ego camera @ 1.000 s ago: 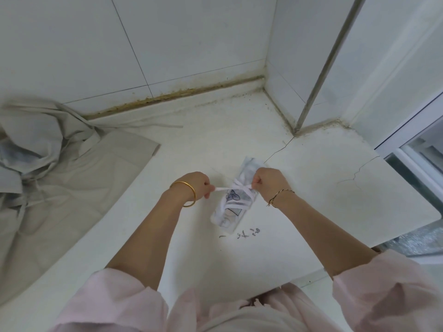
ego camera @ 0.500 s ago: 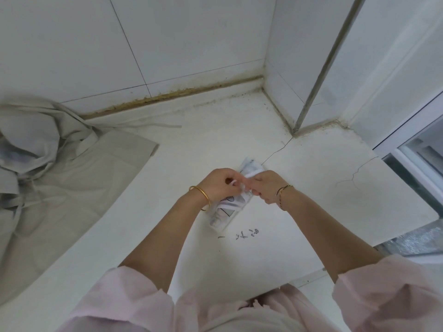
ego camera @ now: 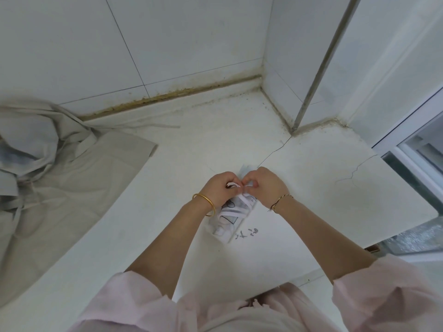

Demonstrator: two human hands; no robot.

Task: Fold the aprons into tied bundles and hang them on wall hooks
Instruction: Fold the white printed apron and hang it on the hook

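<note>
Counter (ego camera: 323, 188): L hand (ego camera: 220, 189), R hand (ego camera: 266, 185) no longer apart, fingers (ego camera: 254, 184) pinching tie (ego camera: 233, 212) over bundle (ego camera: 223, 230).

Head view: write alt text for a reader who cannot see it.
The left hand and right hand pinch the white tie strap of a small folded apron bundle on a white counter. A loose beige apron lies crumpled at far left.

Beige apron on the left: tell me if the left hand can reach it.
Likely yes once freed: only bare counter separates the beige apron from the left hand, which pinches the white strap.
</note>
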